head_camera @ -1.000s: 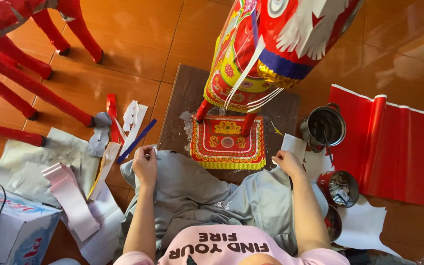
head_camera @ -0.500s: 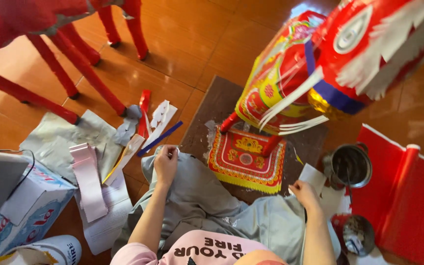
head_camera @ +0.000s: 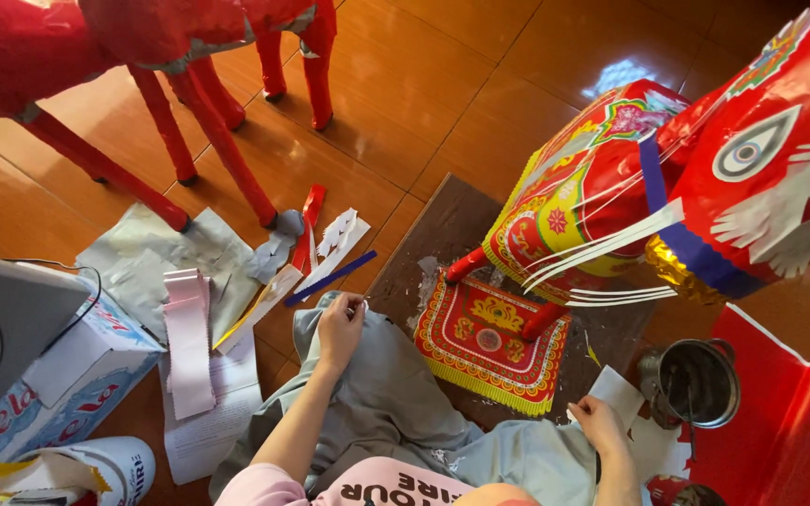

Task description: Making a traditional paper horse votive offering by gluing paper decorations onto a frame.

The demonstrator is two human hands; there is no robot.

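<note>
My left hand [head_camera: 341, 328] rests on my grey-trousered knee with its fingertips pinched together; anything between them is too small to tell. Just beyond it lies a blue paper strip [head_camera: 332, 278]. My right hand [head_camera: 600, 424] holds a small white piece of paper [head_camera: 619, 391] beside a metal pot [head_camera: 696, 382]. Between my hands a red paper animal figure [head_camera: 611, 178] with gold patterns and white strips stands on a dark board [head_camera: 442, 234]. A red, yellow-fringed patterned mat [head_camera: 480, 337] lies under its front legs.
A second red paper figure's legs [head_camera: 208, 122] stand on the wooden floor at upper left. Grey sheets, a pink strip [head_camera: 187, 342] and cut paper pieces lie at left. A cardboard box [head_camera: 77, 375] and a fan sit at far left. Rolled red paper [head_camera: 789, 431] lies at right.
The view has swung left and closer, bringing the box and fan in. My left hand stays on my knee. My right hand keeps hold of the white paper.
</note>
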